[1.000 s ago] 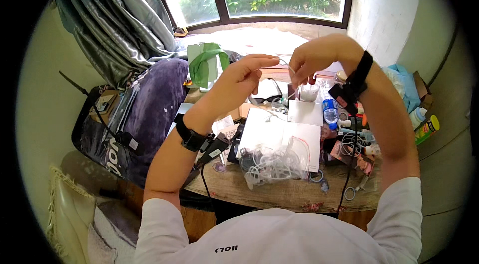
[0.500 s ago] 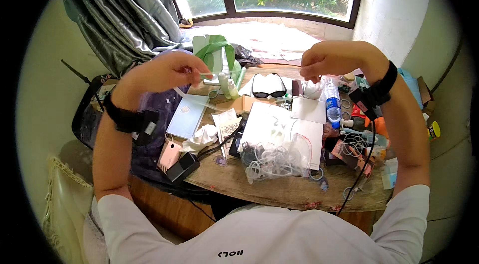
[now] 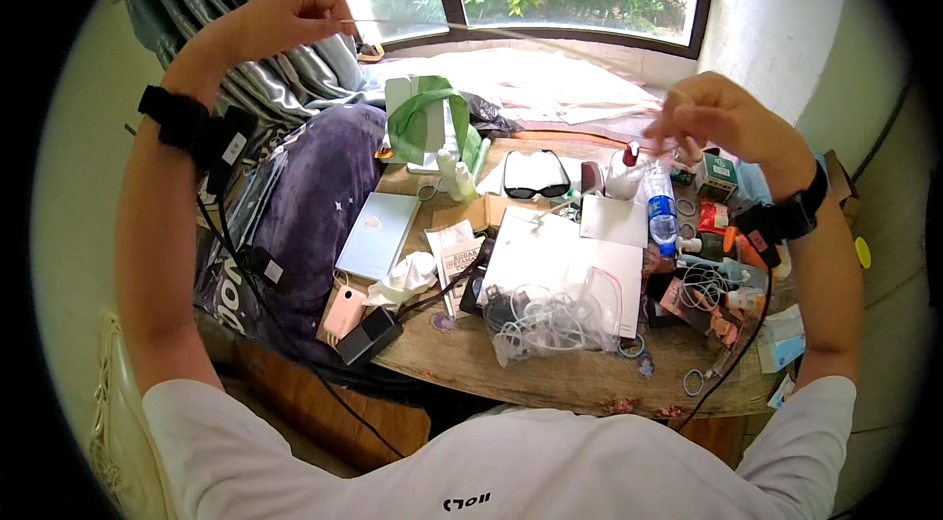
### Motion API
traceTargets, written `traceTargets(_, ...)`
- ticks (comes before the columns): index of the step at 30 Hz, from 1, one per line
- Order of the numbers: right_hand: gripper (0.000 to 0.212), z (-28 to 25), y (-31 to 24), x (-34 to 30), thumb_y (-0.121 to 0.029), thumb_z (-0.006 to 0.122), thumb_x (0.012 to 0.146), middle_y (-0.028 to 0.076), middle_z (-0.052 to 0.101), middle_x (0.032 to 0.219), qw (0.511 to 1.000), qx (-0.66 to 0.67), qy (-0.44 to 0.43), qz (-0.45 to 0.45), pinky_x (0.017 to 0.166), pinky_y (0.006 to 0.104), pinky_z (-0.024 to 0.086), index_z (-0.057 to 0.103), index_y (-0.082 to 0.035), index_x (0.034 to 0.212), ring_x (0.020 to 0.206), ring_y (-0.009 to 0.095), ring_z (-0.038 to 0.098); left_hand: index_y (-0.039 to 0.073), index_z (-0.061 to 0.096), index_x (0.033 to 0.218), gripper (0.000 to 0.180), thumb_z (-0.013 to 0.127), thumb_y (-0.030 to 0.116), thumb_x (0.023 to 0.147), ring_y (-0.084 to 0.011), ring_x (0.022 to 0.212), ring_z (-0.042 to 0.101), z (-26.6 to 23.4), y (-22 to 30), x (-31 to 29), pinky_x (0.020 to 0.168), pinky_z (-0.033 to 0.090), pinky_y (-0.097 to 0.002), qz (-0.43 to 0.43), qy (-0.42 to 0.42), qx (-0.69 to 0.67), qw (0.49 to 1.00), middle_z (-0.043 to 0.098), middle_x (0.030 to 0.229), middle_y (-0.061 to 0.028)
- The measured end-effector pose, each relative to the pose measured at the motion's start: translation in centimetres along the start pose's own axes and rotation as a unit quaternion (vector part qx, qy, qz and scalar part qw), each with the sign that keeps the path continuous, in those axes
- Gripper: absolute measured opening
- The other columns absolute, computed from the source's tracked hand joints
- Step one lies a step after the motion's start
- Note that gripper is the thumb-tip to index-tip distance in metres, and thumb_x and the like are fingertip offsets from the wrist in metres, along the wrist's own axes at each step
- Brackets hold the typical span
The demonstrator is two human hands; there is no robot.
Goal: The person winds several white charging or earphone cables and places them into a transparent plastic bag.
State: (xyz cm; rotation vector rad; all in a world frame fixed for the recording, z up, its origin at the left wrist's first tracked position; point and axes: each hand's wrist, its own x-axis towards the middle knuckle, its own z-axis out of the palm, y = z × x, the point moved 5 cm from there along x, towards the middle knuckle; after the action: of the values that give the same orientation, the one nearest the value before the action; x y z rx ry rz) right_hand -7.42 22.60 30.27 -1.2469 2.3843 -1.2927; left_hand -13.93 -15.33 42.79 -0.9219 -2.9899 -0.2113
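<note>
Both arms are raised above the far part of the cluttered table (image 3: 403, 360). My left hand (image 3: 295, 17) is up at the left before the grey curtain, its fingers pinched on the end of a thin pale strand (image 3: 422, 23). The strand runs taut across the window toward my right hand (image 3: 722, 117), which hovers above the table's far right side. Motion smears the right fingertips, but they are curled together where the strand leads. Its exact kind is too fine to make out. Black bands with small devices sit on both wrists.
A clear bag of white cables (image 3: 550, 319) lies on white boxes near the middle. Around them are sunglasses (image 3: 535, 188), a water bottle (image 3: 661, 216), a pale blue notebook (image 3: 375, 235), a pink power bank (image 3: 344, 312) and a green-handled bag (image 3: 417, 122). Black wires hang from both wrist devices.
My left hand has risen and moved left, away from the table. My right hand has shifted right and slightly down. The gap between them has widened, with the strand drawn out between.
</note>
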Motion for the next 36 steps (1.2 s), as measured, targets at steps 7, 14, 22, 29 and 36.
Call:
traceTargets(7, 0.039, -7.2, 0.8, -8.4, -0.033, 0.048, 0.099, -0.005, 0.034, 0.055, 0.973, 0.121, 0.140, 0.140, 0.041, 0.0211, 0.028, 0.040, -0.014, 0.067, 0.046, 0.005, 0.033, 0.005, 0.063, 0.091, 0.027, 0.053, 0.029, 0.096, -0.0089, 0.065, 0.043, -4.1, -4.1, -1.0, 0.059, 0.037, -0.0261, -0.064, 0.070, 0.110, 0.989, 0.050, 0.070, 0.0019)
traceTargets(14, 0.038, -13.0, 0.7, -18.6, -0.037, 0.054, 0.096, -0.006, 0.038, 0.057, 0.933, -0.047, 0.198, 0.296, 0.041, 0.0218, 0.026, 0.044, -0.015, 0.067, 0.047, 0.004, 0.033, 0.013, 0.056, 0.074, 0.037, 0.053, 0.044, 0.096, -0.0030, 0.049, 0.034, -2.9, -7.4, -0.8, 0.044, 0.029, -0.0221, -0.110, 0.064, -0.009, 0.992, 0.037, 0.056, 0.0078)
traceTargets(22, 0.031, -16.8, -2.4, -36.7, -0.036, 0.055, 0.095, -0.007, 0.040, 0.059, 0.783, -0.141, 0.313, 0.519, 0.044, 0.0227, 0.028, 0.049, -0.016, 0.073, 0.049, 0.005, 0.033, 0.011, 0.049, 0.063, 0.029, 0.054, 0.021, 0.090, -0.0044, 0.046, 0.037, 7.1, -5.5, -0.4, 0.041, 0.029, -0.0221, -0.081, -0.052, -0.184, 0.978, 0.041, 0.055, 0.0056)
traceTargets(29, 0.035, -18.4, -8.4, -44.4, -0.041, 0.058, 0.093, -0.007, 0.037, 0.060, 0.690, -0.252, 0.285, 0.616, 0.045, 0.0240, 0.028, 0.046, -0.017, 0.072, 0.050, 0.006, 0.032, 0.014, 0.046, 0.060, 0.044, 0.058, 0.041, 0.092, -0.0052, 0.043, 0.036, 11.1, -8.1, -4.3, 0.040, 0.027, -0.0221, -0.082, -0.025, -0.306, 0.948, 0.041, 0.051, 0.0053)
traceTargets(36, 0.035, -20.5, -13.3, -46.7, -0.045, 0.062, 0.090, -0.007, 0.038, 0.061, 0.614, -0.306, 0.278, 0.672, 0.046, 0.0244, 0.027, 0.046, -0.019, 0.073, 0.052, 0.006, 0.030, 0.012, 0.048, 0.065, 0.038, 0.058, 0.036, 0.092, -0.0048, 0.047, 0.037, 15.5, -5.6, -5.8, 0.042, 0.031, -0.0227, -0.090, -0.153, -0.260, 0.949, 0.042, 0.055, 0.0047)
